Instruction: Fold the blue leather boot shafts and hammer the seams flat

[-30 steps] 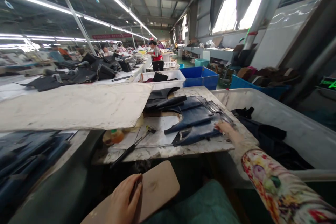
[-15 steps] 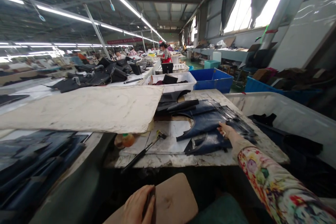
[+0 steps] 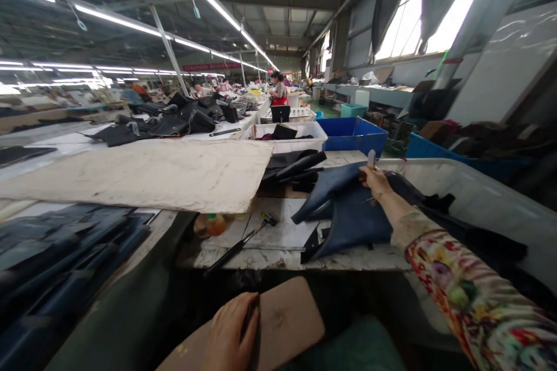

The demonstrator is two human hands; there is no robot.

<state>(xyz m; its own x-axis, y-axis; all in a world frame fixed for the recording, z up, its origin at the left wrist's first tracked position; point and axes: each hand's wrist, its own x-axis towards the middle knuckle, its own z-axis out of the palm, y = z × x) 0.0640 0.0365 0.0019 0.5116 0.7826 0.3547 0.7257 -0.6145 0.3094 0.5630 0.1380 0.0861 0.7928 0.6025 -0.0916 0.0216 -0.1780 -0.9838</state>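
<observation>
My right hand (image 3: pixel 375 181), in a floral sleeve, pinches the raised edge of a dark blue leather-like piece (image 3: pixel 354 214). The piece hangs bent over the worktable (image 3: pixel 270 261). A pale flat stick (image 3: pixel 371 159) pokes up from the same hand; its lower part is hidden. Low in the view, my left hand (image 3: pixel 232 327) lies on a tan board (image 3: pixel 291 313) with its fingers curled together. Something dark shows between thumb and fingers, too unclear to name. A hammer (image 3: pixel 243 243) with a black handle lies on the table between the hands.
An off-white padded sheet (image 3: pixel 143 174) covers the left side. Dark blue pieces (image 3: pixel 65 266) are stacked below it. A small orange bottle (image 3: pixel 214 225) stands by the hammer. A white bin (image 3: pixel 470 179) borders the table at right; a blue bin (image 3: pixel 354 134) stands behind.
My right hand has lifted the blue piece off the table and moved slightly up and away, bending it over. My left hand stays on the tan board.
</observation>
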